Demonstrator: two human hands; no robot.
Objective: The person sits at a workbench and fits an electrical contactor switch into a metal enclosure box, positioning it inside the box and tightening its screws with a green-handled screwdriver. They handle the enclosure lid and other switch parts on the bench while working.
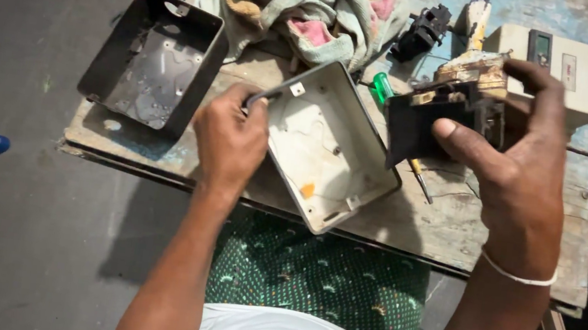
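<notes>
While the person sat at a worn wooden bench (452, 231), the right hand (520, 172) held a dark electrical assembly (445, 109) raised above the boards, thumb pressed to its black front plate and fingers curled over the top, closed firmly around it. The assembly looked rigid, fairly heavy for its size, and delicate where brass-coloured parts and thin wires showed, so the solid plate edges seemed the safest place to grip. The left hand (231, 138) was closed around a slim dark tool (273, 94), its tip resting at the corner of an open white plastic cover (327, 147) lying tilted on the bench. A green-handled screwdriver (386, 94) lay just behind it. An empty black metal box (153, 59) sat to the left, with a crumpled cloth (307, 4) behind.
</notes>
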